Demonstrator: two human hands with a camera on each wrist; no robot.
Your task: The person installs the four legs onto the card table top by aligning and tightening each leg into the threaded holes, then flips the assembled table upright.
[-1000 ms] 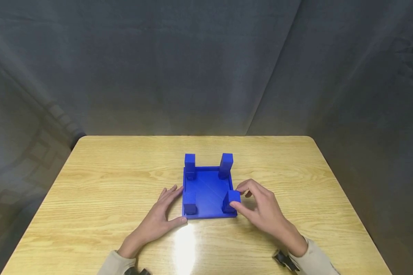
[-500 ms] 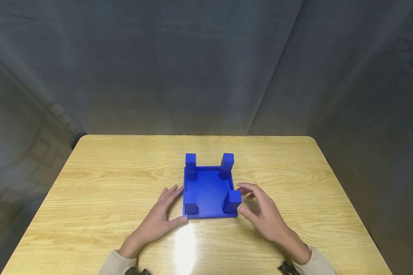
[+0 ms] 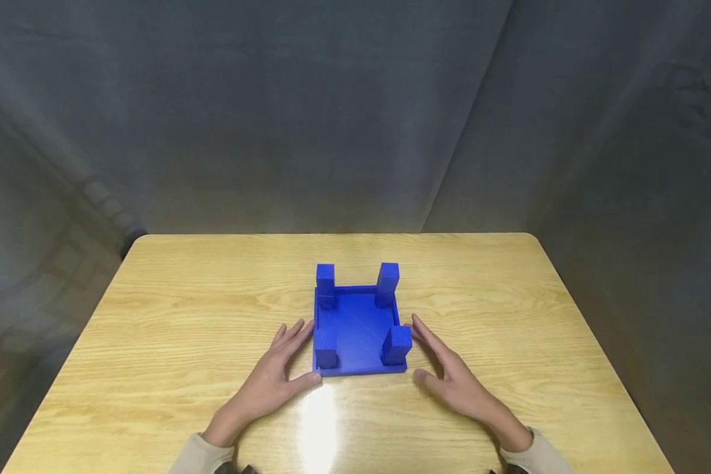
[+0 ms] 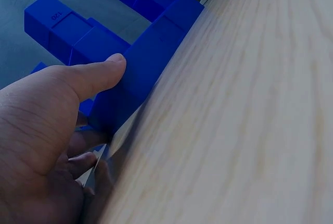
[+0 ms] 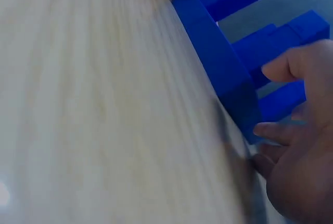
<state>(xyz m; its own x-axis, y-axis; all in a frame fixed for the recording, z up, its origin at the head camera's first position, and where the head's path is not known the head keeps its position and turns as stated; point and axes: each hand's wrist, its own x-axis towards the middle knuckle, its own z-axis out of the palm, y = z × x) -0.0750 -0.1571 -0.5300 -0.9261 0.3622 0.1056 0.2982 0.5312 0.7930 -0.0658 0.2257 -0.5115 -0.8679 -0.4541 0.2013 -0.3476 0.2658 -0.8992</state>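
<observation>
A square blue tray-like base [image 3: 358, 332] with a raised rim lies on the table. Blue square posts stand upright at its corners, among them the near right post [image 3: 397, 344] and the far left post [image 3: 326, 280]. My left hand [image 3: 272, 382] rests at the near left corner, fingers spread along the left side. In the left wrist view its thumb [image 4: 106, 73] presses the front wall of the base. My right hand [image 3: 456, 385] lies beside the right side, fingers extended and thumb apart, holding nothing. Whether its fingertips [image 5: 265, 130] touch the base I cannot tell.
The wooden table [image 3: 213, 276] has rounded far corners and bears a bright light reflection near its front. Dark grey curtains [image 3: 308, 118] hang behind it and along both sides. One post carries the printed number 120 [image 4: 56, 16] in the left wrist view.
My right hand has let go of the near right post, drawn back and lowered beside the base, its fingers straightening. My left hand and the base have stayed in place.
</observation>
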